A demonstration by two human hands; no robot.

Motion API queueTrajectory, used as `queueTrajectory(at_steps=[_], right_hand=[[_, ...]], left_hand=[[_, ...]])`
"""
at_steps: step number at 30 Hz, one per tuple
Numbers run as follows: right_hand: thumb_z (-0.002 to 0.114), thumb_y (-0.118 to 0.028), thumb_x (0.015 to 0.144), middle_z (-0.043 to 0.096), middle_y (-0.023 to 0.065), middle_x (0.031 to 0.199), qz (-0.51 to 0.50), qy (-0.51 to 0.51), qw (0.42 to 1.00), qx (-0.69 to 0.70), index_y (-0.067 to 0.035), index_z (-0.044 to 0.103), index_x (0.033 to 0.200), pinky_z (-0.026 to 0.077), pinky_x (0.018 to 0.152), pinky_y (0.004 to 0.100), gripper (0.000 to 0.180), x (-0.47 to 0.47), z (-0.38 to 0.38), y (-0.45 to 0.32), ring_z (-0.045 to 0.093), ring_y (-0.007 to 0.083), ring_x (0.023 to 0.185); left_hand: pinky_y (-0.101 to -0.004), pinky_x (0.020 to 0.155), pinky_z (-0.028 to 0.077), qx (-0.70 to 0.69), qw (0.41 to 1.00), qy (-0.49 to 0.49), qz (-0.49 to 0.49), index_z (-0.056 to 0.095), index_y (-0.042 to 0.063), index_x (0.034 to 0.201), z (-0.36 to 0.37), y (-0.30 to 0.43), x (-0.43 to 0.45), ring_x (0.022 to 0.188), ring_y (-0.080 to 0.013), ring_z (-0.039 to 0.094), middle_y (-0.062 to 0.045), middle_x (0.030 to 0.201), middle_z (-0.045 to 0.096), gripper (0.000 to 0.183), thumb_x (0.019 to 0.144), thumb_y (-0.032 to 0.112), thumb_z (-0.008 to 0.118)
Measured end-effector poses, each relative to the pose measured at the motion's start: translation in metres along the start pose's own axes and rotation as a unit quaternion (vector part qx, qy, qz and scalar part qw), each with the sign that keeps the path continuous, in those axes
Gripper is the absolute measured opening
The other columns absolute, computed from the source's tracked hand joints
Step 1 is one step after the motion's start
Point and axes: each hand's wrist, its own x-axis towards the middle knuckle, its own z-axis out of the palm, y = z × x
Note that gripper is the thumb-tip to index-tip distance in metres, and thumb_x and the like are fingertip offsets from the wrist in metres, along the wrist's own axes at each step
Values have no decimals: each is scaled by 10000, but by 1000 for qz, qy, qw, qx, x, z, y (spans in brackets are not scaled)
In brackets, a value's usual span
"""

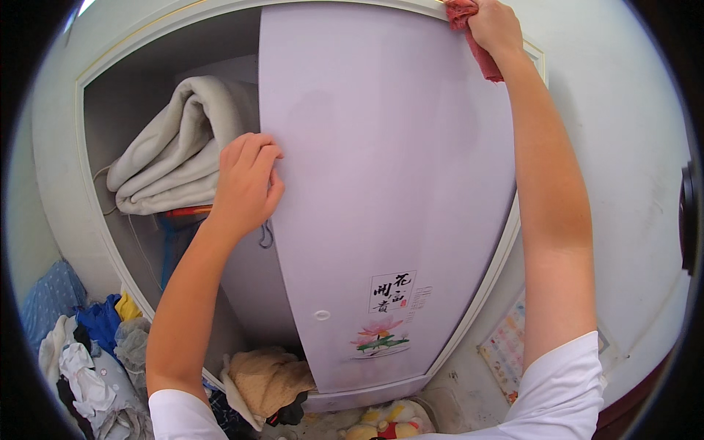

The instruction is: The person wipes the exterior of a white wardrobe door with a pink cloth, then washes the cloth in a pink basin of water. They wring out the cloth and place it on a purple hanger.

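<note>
At the top right of the head view, my right hand (495,27) is closed on a red cloth (484,55), held against the upper frame (396,4) of a wardrobe. My left hand (250,179) rests at the left edge of the pale purple sliding door (385,165), its fingers bent over that edge, holding no loose object. The door bears a lotus picture (380,335), writing and a small round recessed pull (322,315). Left of the door the wardrobe stands open, with a folded off-white blanket (170,159) on its upper shelf.
A heap of clothes (99,379) lies at the lower left. A tan fleece item (269,379) hangs out of the wardrobe's bottom. Stuffed toys (390,426) sit below the door. A colourful chart (506,346) is on the right, partly behind my right arm.
</note>
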Motion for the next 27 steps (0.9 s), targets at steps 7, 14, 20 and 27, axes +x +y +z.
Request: queueTrajectory(at_steps=[7,14,20,27], right_hand=[[583,-224,923,774,188,950,-16,22,999,-17,-137,821,934,582,830,472,253,15,39,-101,751,378,914],[588,-232,930,774,187,923,-32,-19,999,-36,-124,806,873,589,828,479,250,33,65,-232,754,371,902],[619,-248,919,780,190,925,-34,-39,999,-11,-114,812,867,599,835,497,241,53,102,-332,760,385,898],[678,-232,886,786,194,934,-70,-34,995,-56,-87,815,883,616,872,474,200,79,146,-444,770,372,942]], left_hand=[[-473,1063,378,0,1000,-18,-2,619,70,1117,-32,-29,-18,1222,-351,537,-110,1242,591,336,793,-4,668],[-474,1064,375,44,998,-26,-28,620,88,1113,-91,-90,-66,1225,-354,532,-107,1259,586,351,781,-8,677],[-486,1061,379,72,996,-28,-48,616,88,1095,-146,-147,-119,1226,-356,530,-107,1246,582,329,786,-6,678],[-497,1058,388,82,994,-31,-72,633,87,1084,-201,-193,-172,1214,-366,529,-114,1236,583,311,792,-13,668]])
